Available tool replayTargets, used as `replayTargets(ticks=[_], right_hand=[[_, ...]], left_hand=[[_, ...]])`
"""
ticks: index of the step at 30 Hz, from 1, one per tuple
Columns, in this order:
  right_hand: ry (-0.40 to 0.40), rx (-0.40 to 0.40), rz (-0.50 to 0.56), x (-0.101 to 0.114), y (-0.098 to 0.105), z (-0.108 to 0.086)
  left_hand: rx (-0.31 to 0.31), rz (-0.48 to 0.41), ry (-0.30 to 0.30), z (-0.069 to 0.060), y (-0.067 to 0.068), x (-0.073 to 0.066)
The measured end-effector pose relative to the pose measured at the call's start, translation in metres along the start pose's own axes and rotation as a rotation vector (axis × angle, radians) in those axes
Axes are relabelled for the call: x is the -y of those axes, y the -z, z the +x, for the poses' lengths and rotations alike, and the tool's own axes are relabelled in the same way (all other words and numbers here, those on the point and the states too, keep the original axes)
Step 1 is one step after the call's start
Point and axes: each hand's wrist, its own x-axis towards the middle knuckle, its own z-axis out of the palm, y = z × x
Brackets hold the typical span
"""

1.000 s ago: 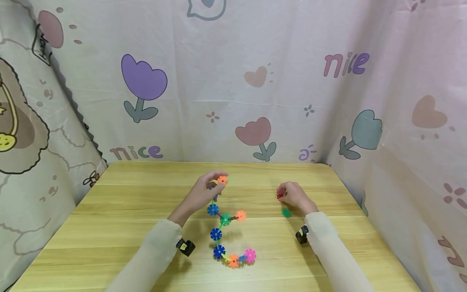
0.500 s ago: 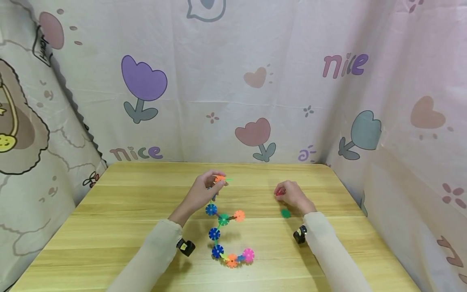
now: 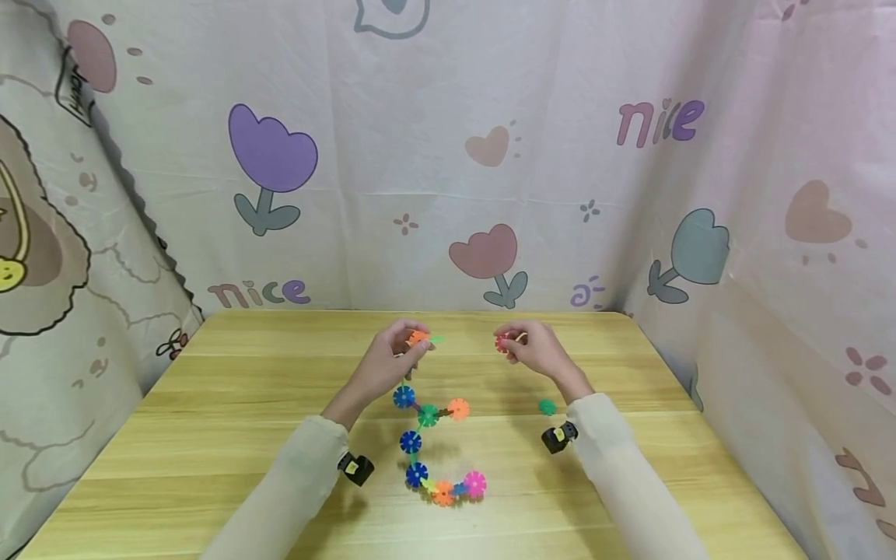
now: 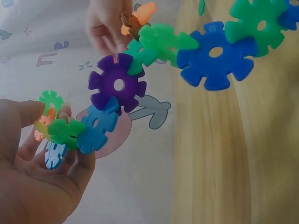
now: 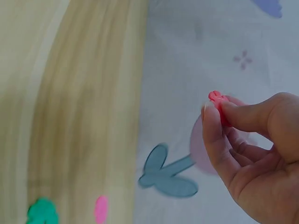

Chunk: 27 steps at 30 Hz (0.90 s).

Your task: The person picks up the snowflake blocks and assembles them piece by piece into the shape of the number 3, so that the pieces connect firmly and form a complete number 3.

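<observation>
My left hand (image 3: 381,359) grips the far end of a chain of interlocking plastic snowflake discs (image 3: 410,442), near an orange disc (image 3: 418,337) with a light green disc jutting right. In the left wrist view, light blue and green discs lie among its fingers, and a purple disc (image 4: 105,86) follows along the chain. The chain's near end curves right to a pink disc (image 3: 474,484); an orange disc (image 3: 458,408) branches off midway. My right hand (image 3: 542,350) pinches a red snowflake disc (image 3: 501,343) between thumb and fingers, raised and apart from the chain.
A loose green snowflake disc (image 3: 547,407) lies on the wooden table (image 3: 210,435), below the right hand. Behind the table's far edge hangs a printed cloth (image 3: 392,264), which continues along both sides. A black wrist camera (image 3: 558,437) sits at each cuff.
My right hand has lifted the red disc and carried it left and away from me, toward the left hand. The left hand keeps its grip, shifting slightly left and up with the chain.
</observation>
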Motion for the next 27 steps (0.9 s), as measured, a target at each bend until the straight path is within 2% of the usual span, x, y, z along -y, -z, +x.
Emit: replayTargets(ticks=[3, 12, 27], right_hand=[[0.011, 0.003, 0.022, 0.015, -0.004, 0.000], [0.137, -0.002, 0.054, 0.048, -0.014, -0.001], [0.236, 0.044, 0.087, 0.072, -0.025, -0.004]], left_hand=[[0.000, 0.004, -0.004, 0.001, 0.000, 0.000], [0.002, 0.017, 0.000, 0.002, -0.001, 0.000], [-0.007, 0.038, -0.022, 0.006, -0.007, -0.002]])
